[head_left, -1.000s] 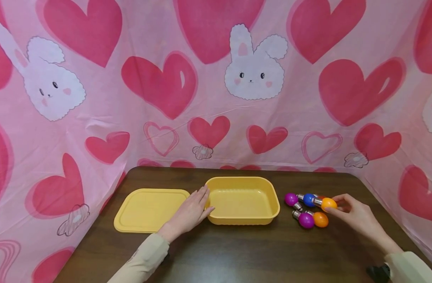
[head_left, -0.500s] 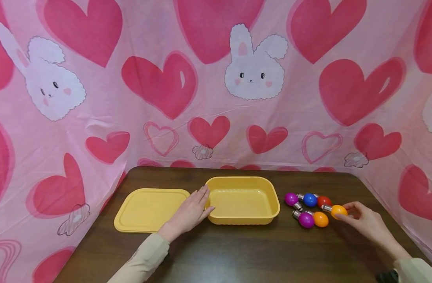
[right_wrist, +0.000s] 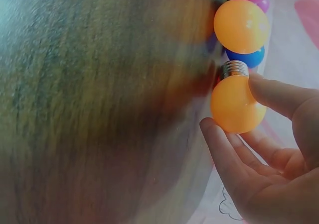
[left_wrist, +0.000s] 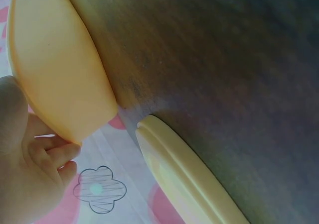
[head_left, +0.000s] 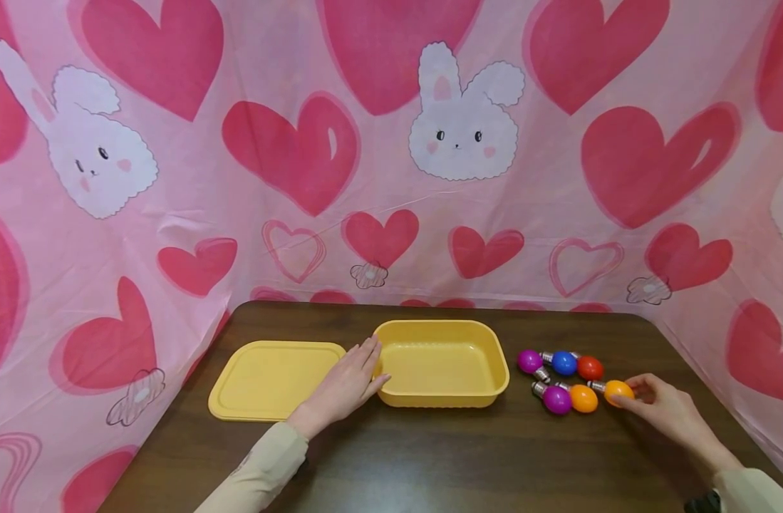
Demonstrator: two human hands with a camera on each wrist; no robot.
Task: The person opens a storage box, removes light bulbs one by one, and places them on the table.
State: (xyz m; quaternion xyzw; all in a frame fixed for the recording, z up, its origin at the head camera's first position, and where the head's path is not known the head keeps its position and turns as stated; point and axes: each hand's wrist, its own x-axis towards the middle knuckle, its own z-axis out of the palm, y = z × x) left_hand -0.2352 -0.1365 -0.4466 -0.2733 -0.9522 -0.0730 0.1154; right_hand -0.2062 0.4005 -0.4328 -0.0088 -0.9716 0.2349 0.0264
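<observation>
My right hand (head_left: 663, 405) holds an orange light bulb (head_left: 618, 392) by its round glass, thumb on one side and fingers on the other. In the right wrist view the bulb's metal screw base (right_wrist: 234, 68) points away from the palm, toward another orange bulb (right_wrist: 241, 26). At the left end of a yellow box (head_left: 439, 400), my left hand (head_left: 345, 381) lies with its fingers stretched along the rim and the thumb apart. The left wrist view shows those fingers against the box's outer wall (left_wrist: 60, 59). Nothing lies inside the box.
Left of the box is its flat yellow lid (head_left: 266, 381), partly behind the left arm. Two purple bulbs (head_left: 557, 400), a blue bulb (head_left: 564, 363) and a red bulb (head_left: 590, 368) lie right of the box on the dark wooden table (head_left: 429, 463). A pink heart-patterned cloth (head_left: 378, 178) hangs behind.
My right hand has moved right and toward me with the orange bulb, from over the red bulb to beside the other orange one. The left hand stays at the box.
</observation>
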